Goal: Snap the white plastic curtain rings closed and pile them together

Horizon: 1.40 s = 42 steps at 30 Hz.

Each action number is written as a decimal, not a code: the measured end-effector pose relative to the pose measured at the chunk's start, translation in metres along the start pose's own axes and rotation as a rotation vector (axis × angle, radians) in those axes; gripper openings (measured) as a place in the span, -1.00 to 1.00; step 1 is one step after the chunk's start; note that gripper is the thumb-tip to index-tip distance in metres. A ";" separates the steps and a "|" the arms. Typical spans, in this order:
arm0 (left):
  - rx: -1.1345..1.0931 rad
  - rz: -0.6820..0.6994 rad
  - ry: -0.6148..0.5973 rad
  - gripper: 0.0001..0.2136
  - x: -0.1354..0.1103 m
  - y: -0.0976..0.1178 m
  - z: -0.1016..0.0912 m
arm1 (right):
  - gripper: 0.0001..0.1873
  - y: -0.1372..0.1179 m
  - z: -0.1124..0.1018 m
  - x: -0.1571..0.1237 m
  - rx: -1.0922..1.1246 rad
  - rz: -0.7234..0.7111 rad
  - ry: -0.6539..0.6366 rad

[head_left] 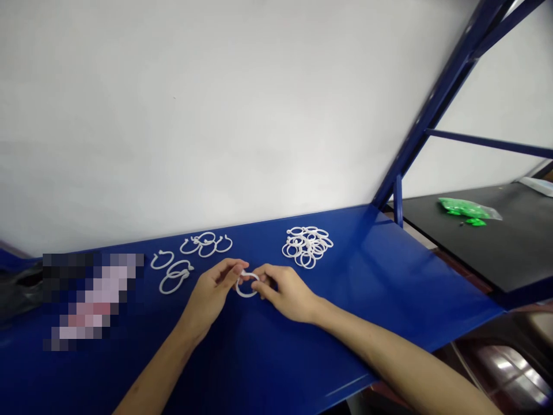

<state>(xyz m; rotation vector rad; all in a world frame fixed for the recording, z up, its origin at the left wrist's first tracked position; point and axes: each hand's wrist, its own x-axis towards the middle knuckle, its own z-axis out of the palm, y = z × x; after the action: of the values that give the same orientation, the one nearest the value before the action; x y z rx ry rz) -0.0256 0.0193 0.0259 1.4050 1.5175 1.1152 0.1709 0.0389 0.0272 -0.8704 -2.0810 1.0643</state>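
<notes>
Between my two hands, just above the blue shelf top [345,300], is a white plastic curtain ring [246,295]. My left hand [212,291] pinches its upper left side between thumb and fingers. On the right side of the same ring, my right hand [288,293] grips with thumb and curled fingers. Beyond my right hand lies a heap of similar white rings [309,243], overlapping one another. To the left of my left hand, several more white rings [207,246] are spread in loose clusters; some show a gap with knobbed ends.
A white wall [216,115] rises behind the shelf. Blue metal posts [415,132] slant up at the right. On a black table [484,248] farther right sits a plastic bag of green pieces [464,207]. Dark plastic [21,288] and a blurred-out patch [95,300] are at left.
</notes>
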 end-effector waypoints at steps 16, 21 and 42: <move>0.007 -0.019 -0.035 -0.54 -0.005 0.001 0.010 | -0.77 0.017 0.001 -0.008 0.016 -0.044 0.175; 0.153 0.069 0.016 -0.65 -0.008 0.000 0.011 | -0.81 0.014 -0.003 -0.011 -0.085 -0.119 0.098; 0.834 0.413 0.075 -0.66 0.007 -0.020 -0.025 | -0.78 0.039 -0.079 0.044 -0.741 0.115 0.265</move>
<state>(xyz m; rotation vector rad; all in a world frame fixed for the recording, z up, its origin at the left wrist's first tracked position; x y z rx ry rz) -0.0559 0.0237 0.0153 2.3364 1.9065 0.7730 0.2162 0.1250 0.0413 -1.4028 -2.2174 0.1700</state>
